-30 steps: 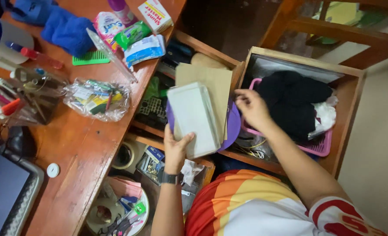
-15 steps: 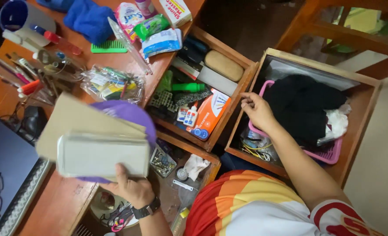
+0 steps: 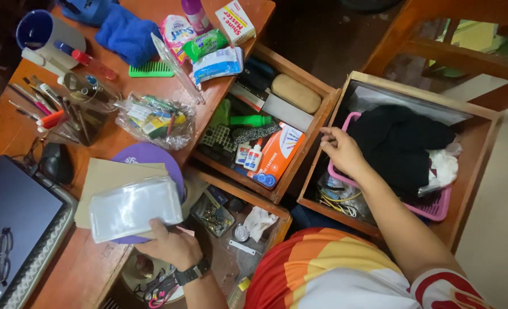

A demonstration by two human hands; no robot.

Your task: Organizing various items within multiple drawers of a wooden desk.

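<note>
While over the desk, left hand gripping pouch, envelope, purple disc — right hand, fingers loosely curled, on pink basket

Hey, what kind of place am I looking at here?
Most likely a home study or bedroom desk area: a cluttered wooden desk with a laptop, open drawers of stationery and glue bottles, and a pink basket of clothes.
</note>
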